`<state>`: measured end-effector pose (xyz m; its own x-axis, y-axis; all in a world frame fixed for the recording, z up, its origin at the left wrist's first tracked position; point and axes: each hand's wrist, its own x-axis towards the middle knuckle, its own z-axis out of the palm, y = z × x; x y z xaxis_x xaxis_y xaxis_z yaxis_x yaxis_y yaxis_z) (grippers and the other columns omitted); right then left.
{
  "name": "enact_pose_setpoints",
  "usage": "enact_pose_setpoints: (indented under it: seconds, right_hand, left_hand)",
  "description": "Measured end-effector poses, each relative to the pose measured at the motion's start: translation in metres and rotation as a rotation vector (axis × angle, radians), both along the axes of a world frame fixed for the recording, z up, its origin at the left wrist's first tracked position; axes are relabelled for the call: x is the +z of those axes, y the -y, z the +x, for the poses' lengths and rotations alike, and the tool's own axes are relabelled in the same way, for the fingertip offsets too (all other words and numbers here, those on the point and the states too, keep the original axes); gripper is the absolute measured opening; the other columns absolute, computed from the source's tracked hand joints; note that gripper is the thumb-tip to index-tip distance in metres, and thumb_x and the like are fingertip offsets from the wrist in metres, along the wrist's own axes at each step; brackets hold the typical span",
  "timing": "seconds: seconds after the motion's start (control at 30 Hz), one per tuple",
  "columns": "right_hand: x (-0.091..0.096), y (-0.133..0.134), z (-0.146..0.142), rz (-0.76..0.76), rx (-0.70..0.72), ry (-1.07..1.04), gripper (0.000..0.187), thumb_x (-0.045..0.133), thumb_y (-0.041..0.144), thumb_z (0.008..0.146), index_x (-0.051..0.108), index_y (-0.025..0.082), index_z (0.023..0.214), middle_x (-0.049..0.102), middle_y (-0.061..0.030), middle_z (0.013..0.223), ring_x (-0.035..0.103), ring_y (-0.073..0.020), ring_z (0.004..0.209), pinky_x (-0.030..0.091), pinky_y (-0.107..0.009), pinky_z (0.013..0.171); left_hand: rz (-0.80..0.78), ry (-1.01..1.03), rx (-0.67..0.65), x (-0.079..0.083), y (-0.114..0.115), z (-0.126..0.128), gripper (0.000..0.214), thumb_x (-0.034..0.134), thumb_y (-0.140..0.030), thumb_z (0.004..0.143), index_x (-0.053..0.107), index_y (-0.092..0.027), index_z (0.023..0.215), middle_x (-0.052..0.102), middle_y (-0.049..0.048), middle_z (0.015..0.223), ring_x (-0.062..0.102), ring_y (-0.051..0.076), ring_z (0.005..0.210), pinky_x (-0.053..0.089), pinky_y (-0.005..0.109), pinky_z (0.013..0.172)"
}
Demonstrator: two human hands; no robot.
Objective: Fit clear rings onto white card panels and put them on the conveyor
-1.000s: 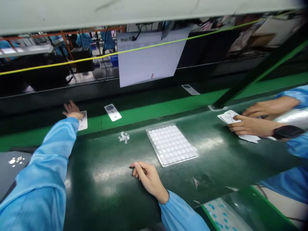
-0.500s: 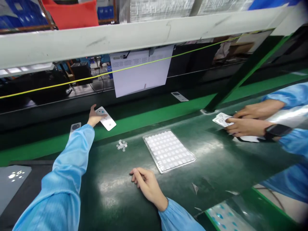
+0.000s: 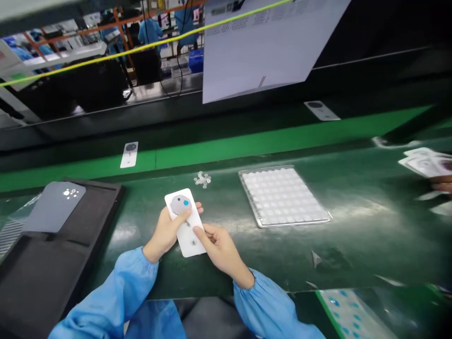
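Note:
I hold a white rectangular card (image 3: 185,222) with a grey round part and a blue dot near its top. My left hand (image 3: 166,231) grips its left edge from beneath, thumb across the face. My right hand (image 3: 217,248) pinches its lower right side with curled fingers. The card hovers just over the dark green bench top (image 3: 353,235), in front of me. A small heap of clear round pieces (image 3: 202,179) lies just beyond the card. A clear tray (image 3: 283,195) of many small white pieces lies to the right of it.
A black tray (image 3: 52,254) holding a grey plate (image 3: 54,206) stands at my left. Two more white cards, one (image 3: 129,154) and another (image 3: 321,110), lie on the green belt behind. A co-worker's fingers (image 3: 441,186) and cards (image 3: 423,162) show at the right edge. A white sheet (image 3: 268,52) hangs overhead.
My left hand lifted a card off the belt and brought it back to the bench in front of me. My right hand rose from the bench and took hold of the card.

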<state>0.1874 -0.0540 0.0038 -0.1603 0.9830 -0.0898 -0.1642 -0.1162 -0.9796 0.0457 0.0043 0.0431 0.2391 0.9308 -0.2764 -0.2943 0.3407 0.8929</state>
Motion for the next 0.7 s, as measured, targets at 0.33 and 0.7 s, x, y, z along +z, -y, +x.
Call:
enact_pose_setpoints:
  seconds: [0.33, 0.7]
  right_hand:
    - [-0.002, 0.007, -0.001, 0.19, -0.134, 0.307, 0.028, 0.061, 0.042, 0.099, 0.074, 0.017, 0.103, 0.075, -0.0065, 0.088, 0.072, -0.0193, 0.075, 0.057, -0.026, 0.062]
    - [0.008, -0.024, 0.004, 0.847, -0.209, 0.906, 0.03, 0.05, 0.038, 0.103, 0.074, 0.026, 0.117, 0.074, -0.0078, 0.105, 0.072, -0.0236, 0.088, 0.063, -0.036, 0.074]
  left_hand:
    - [-0.188, 0.09, 0.106, -0.011, 0.002, -0.002, 0.033, 0.083, -0.037, 0.068, 0.071, -0.01, 0.083, 0.075, 0.0079, 0.076, 0.072, 0.021, 0.065, 0.057, 0.027, 0.058]
    - [-0.091, -0.138, -0.037, -0.019, 0.021, 0.001, 0.022, 0.078, -0.033, 0.081, 0.073, -0.013, 0.09, 0.071, 0.0024, 0.082, 0.063, 0.012, 0.067, 0.051, 0.021, 0.061]
